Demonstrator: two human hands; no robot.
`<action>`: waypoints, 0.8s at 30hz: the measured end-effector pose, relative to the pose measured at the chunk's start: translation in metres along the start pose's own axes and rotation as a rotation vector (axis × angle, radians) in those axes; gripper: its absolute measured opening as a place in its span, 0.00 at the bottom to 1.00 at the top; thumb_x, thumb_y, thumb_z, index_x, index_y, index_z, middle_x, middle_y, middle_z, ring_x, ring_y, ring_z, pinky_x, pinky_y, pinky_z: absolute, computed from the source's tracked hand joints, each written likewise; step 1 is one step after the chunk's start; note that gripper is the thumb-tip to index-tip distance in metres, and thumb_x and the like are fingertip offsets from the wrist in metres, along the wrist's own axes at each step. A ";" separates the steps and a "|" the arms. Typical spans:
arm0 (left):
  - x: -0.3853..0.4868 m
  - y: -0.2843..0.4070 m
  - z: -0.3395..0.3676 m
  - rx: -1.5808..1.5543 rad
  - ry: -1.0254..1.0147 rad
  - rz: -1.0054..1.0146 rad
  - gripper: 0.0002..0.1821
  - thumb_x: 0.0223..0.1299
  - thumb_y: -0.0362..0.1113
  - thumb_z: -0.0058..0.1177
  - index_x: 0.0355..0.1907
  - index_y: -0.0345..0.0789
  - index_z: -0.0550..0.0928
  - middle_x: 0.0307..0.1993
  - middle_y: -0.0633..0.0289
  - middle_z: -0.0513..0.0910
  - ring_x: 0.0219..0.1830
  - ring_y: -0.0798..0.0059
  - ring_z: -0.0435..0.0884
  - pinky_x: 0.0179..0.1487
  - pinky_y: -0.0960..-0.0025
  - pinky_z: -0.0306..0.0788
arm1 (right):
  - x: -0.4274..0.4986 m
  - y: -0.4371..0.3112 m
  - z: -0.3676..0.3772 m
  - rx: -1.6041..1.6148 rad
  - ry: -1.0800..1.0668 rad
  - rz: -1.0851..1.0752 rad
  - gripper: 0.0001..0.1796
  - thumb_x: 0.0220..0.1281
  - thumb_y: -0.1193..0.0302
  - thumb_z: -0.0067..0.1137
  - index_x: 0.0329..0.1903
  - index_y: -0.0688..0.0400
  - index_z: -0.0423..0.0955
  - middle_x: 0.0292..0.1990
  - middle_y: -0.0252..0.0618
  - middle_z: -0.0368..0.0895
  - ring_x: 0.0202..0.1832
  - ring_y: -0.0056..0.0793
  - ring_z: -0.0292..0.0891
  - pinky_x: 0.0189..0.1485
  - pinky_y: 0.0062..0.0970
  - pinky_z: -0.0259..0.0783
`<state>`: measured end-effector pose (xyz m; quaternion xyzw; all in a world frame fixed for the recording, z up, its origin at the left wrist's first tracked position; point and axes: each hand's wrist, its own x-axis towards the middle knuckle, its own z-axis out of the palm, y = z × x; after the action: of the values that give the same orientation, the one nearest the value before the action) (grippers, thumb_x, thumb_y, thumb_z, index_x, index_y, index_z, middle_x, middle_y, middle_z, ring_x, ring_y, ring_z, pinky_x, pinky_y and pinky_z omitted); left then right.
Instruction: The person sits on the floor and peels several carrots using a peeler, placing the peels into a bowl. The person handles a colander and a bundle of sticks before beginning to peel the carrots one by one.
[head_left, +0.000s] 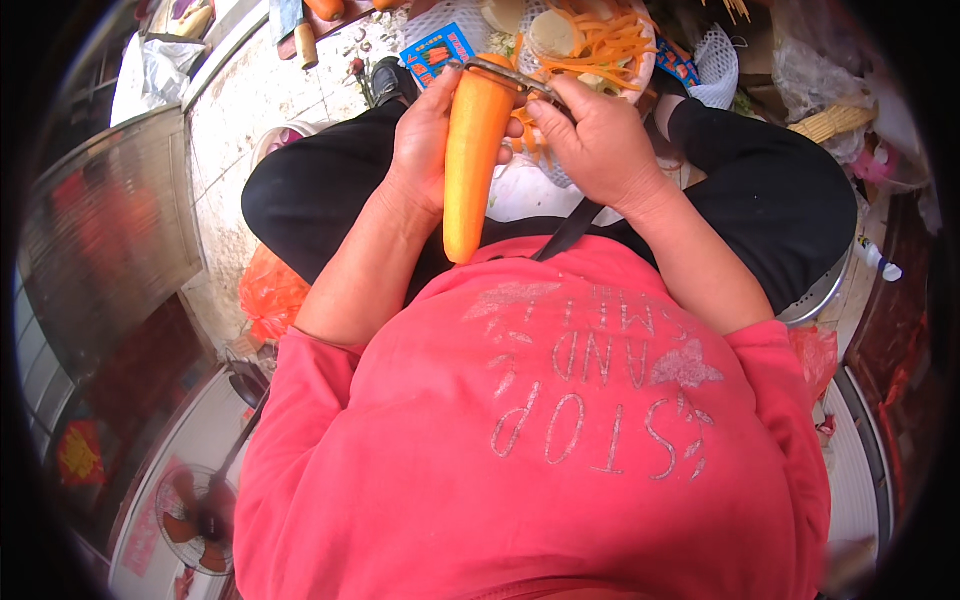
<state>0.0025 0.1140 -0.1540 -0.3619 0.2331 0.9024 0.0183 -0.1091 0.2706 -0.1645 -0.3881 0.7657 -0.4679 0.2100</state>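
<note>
A large peeled-looking carrot (475, 165) is held in my left hand (424, 142), its narrow end pointing down towards my lap. My left fingers wrap behind it and show at its right side. My right hand (600, 139) grips a metal peeler (517, 79), whose head lies across the carrot's thick upper end. Beyond my hands, orange carrot peelings (607, 45) lie heaped in a light container, along with a pale round vegetable piece (552, 34).
A knife with a wooden handle (305, 45) rests at the upper left by a brown board (360, 21) bearing carrots. A blue printed packet (439, 54) lies near my shoe (390, 79). An orange plastic bag (270, 289) is left of my knee; a metal colander (821, 296) is at right.
</note>
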 end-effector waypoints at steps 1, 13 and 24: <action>0.000 0.000 0.001 0.012 -0.001 -0.007 0.29 0.72 0.56 0.34 0.55 0.30 0.72 0.41 0.47 0.82 0.33 0.61 0.84 0.27 0.68 0.79 | 0.001 0.001 -0.001 -0.053 -0.010 0.043 0.16 0.67 0.60 0.52 0.36 0.62 0.72 0.27 0.54 0.78 0.33 0.53 0.77 0.34 0.42 0.71; -0.003 0.004 0.009 0.046 0.032 0.005 0.30 0.73 0.56 0.31 0.55 0.29 0.72 0.43 0.46 0.82 0.32 0.63 0.84 0.28 0.68 0.79 | 0.005 0.001 -0.004 -0.018 -0.040 0.110 0.16 0.66 0.59 0.51 0.37 0.61 0.73 0.29 0.53 0.80 0.34 0.55 0.77 0.37 0.45 0.71; -0.007 0.000 0.008 0.032 0.038 -0.001 0.29 0.72 0.56 0.36 0.54 0.29 0.73 0.41 0.49 0.82 0.34 0.65 0.83 0.27 0.69 0.79 | 0.011 0.019 -0.004 -0.081 -0.055 0.304 0.19 0.67 0.59 0.50 0.47 0.62 0.75 0.35 0.53 0.81 0.40 0.50 0.79 0.44 0.39 0.72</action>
<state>0.0029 0.1185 -0.1447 -0.3790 0.2477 0.8914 0.0202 -0.1264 0.2687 -0.1788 -0.2883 0.8279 -0.3887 0.2836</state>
